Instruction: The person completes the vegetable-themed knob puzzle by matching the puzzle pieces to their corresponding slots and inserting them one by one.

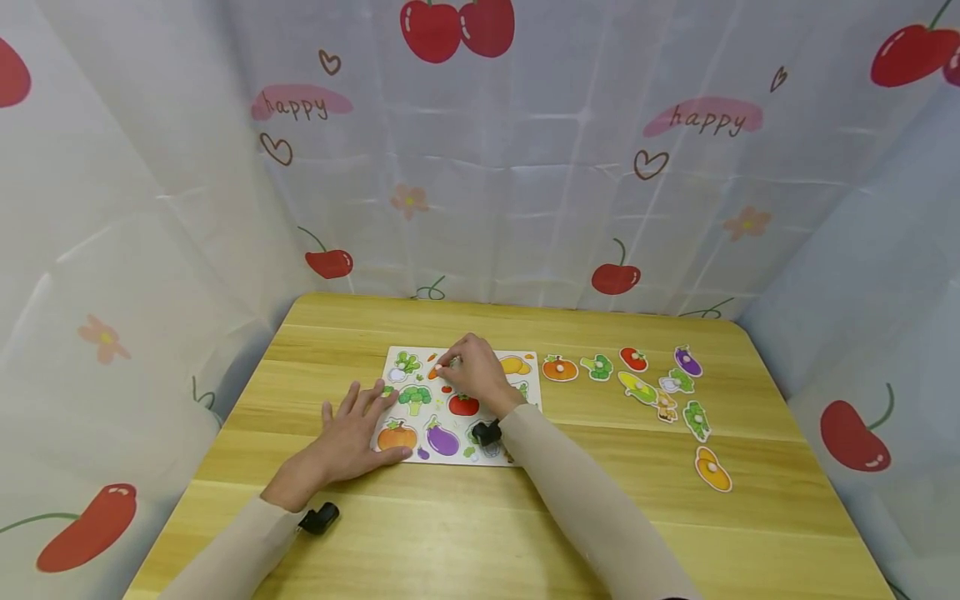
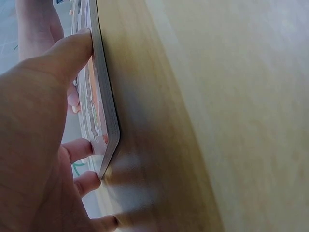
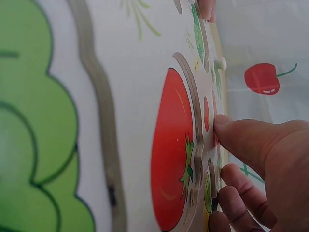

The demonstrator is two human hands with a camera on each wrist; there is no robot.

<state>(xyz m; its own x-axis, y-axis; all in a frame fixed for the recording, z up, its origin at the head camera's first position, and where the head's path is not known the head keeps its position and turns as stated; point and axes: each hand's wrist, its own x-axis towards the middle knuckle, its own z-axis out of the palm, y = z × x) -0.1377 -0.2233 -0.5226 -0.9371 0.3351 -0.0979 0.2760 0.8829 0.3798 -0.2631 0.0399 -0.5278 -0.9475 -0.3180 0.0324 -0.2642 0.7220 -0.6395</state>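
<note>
A white vegetable puzzle board (image 1: 465, 461) lies on the table, with pictures of vegetables in cut-out slots. My right hand (image 1: 476, 371) reaches over its upper part, thumb and fingertips pinching a carrot piece (image 1: 433, 372) at the carrot slot. In the right wrist view the thumb (image 3: 241, 133) is low against the board's face, beyond the tomato slot (image 3: 171, 150). Spread fingers of my left hand (image 1: 348, 433) rest on the board's left side, and its thumb lies along the near edge. The left wrist view shows that thumb (image 2: 72, 53) against the board's edge.
Right of the board lie loose knobbed pieces: pumpkin (image 1: 559, 368), broccoli (image 1: 597, 367), tomato (image 1: 633, 359), eggplant (image 1: 687, 361), corn (image 1: 637, 388), leafy greens (image 1: 696, 421), a yellow-orange piece (image 1: 713, 469) and several others. A cherry-print curtain (image 1: 510, 208) surrounds the wooden table (image 1: 450, 533).
</note>
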